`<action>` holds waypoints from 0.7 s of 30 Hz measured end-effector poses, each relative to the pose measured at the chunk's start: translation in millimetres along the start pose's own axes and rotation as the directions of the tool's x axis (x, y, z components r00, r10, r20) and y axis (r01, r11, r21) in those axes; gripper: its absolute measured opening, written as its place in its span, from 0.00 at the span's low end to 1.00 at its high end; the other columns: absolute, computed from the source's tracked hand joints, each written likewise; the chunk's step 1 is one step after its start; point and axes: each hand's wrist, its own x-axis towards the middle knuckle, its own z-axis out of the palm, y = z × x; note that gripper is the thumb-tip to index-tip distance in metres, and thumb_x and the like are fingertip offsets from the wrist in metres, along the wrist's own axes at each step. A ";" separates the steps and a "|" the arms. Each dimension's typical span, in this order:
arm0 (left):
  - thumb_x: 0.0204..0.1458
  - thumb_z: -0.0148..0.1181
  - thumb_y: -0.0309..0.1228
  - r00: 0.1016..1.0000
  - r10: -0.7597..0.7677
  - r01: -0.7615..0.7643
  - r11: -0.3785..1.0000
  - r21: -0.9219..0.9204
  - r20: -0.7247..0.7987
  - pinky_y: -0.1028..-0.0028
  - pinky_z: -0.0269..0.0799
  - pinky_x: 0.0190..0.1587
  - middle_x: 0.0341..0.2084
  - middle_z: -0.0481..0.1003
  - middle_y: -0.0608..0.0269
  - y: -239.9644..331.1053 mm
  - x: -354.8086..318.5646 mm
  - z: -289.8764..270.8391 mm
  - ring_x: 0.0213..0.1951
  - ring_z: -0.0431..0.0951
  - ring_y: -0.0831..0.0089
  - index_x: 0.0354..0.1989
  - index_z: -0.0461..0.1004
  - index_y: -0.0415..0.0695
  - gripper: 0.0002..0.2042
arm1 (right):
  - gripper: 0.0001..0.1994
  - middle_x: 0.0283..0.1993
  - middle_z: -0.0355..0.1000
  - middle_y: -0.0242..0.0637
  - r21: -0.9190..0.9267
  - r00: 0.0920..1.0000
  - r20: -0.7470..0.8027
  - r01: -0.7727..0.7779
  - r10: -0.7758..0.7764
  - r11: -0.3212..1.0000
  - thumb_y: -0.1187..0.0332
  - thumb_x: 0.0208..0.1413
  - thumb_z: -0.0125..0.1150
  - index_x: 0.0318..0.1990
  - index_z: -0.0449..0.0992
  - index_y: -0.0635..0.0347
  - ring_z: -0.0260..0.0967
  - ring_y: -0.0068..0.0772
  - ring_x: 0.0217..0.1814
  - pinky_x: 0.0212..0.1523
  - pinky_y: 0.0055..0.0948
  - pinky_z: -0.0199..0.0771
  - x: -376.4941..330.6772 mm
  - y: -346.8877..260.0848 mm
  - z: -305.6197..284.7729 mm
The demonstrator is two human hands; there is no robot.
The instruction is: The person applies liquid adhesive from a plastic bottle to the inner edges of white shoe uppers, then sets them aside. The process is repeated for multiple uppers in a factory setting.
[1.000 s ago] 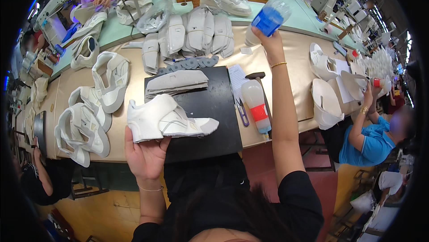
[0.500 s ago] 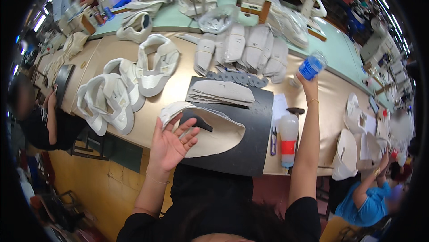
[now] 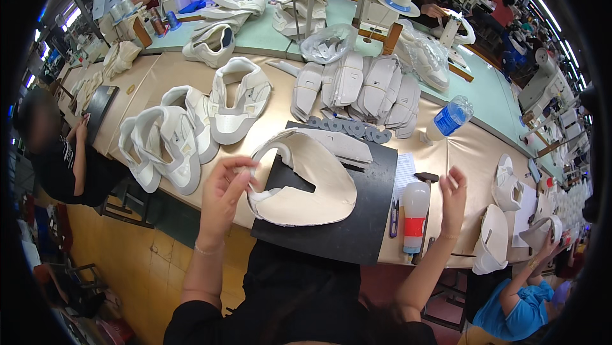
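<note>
My left hand [image 3: 224,195] is at the left edge of a cream shoe upper [image 3: 325,205], its fingers curled and pinched on the collar. The upper lies tilted on a dark board [image 3: 357,237], its lining side showing. To the right, my right hand [image 3: 454,201] is raised over the table with fingers apart and nothing in it. Beyond that hand stands a clear plastic bottle [image 3: 449,117] with a blue label. Nearest to it are a hammer [image 3: 426,177] and a translucent squeeze bottle [image 3: 415,201] with a red band.
Flat grey-white pieces [image 3: 338,146] lie behind the upper, with bundled stacks [image 3: 376,90] farther back. Several white shoe uppers [image 3: 172,147] stand at left. A purple-handled cutter [image 3: 394,219] lies beside the board. Co-workers sit left and right; sewing machines line the far bench.
My right hand has let go of the blue-labelled bottle, now standing on the table, and drawn back nearer. My left hand has closed on the upper's collar, which is tilted up more.
</note>
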 end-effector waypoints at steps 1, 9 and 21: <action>0.54 0.57 0.35 0.995 0.101 -0.096 0.972 0.213 -0.011 0.67 0.71 0.43 0.43 0.71 0.50 7.2 9.0 0.5 0.39 0.75 0.63 0.50 0.66 0.41 0.18 | 0.29 0.59 0.61 0.43 -0.075 0.999 0.046 0.010 -0.007 0.997 0.62 0.50 0.65 0.57 0.62 0.62 0.55 0.44 0.64 0.60 0.35 0.59 -14.0 1.8 1.6; 0.42 0.66 0.30 0.936 0.289 -0.316 0.430 0.846 0.202 0.65 0.70 0.42 0.41 0.68 0.51 -0.8 61.5 17.0 0.42 0.71 0.55 0.46 0.66 0.41 0.22 | 0.41 0.50 0.63 0.48 -0.606 0.988 0.149 0.051 0.051 0.794 0.59 0.40 0.72 0.61 0.57 0.66 0.62 0.46 0.53 0.52 0.37 0.64 -97.7 -8.3 13.5; 0.48 0.58 0.25 0.959 0.216 -0.265 0.440 0.858 0.185 0.66 0.69 0.32 0.27 0.71 0.56 -9.3 43.7 -3.7 0.27 0.72 0.60 0.38 0.72 0.40 0.09 | 0.32 0.42 0.71 0.48 -0.551 0.940 0.151 -0.178 0.307 0.816 0.56 0.43 0.69 0.50 0.68 0.71 0.71 0.41 0.42 0.44 0.35 0.71 -89.6 -3.9 2.5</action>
